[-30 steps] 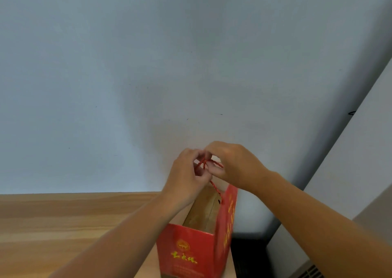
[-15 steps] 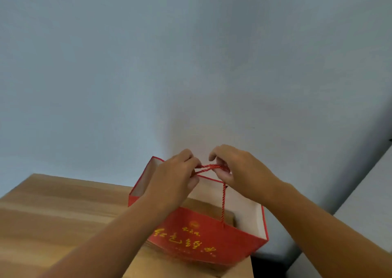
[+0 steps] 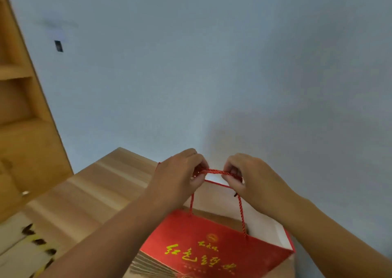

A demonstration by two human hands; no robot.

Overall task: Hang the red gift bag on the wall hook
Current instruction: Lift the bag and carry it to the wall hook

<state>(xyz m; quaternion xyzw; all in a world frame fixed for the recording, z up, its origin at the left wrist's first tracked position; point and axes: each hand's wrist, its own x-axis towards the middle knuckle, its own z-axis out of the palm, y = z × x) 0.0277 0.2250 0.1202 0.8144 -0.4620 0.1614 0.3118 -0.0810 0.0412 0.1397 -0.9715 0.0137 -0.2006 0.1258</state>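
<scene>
The red gift bag (image 3: 212,248) with yellow lettering hangs open-topped above the wooden table, held by its twisted red cord handles (image 3: 216,172). My left hand (image 3: 180,178) pinches the left end of the cords and my right hand (image 3: 254,178) pinches the right end, so the cords stretch level between them. High on the pale wall at the upper left is a small dark fitting, the wall hook (image 3: 58,46), far from the bag. It is blurred.
A wooden table (image 3: 95,192) runs under my arms. A wooden shelf unit (image 3: 23,118) stands at the left edge. Pale boxes with dark marks (image 3: 27,248) lie at the lower left. Bare pale wall (image 3: 212,65) fills the view ahead.
My hands have spread apart along the cords. The bag has turned so its lettered side faces me. The view has swung left, bringing the shelf unit and the hook into sight.
</scene>
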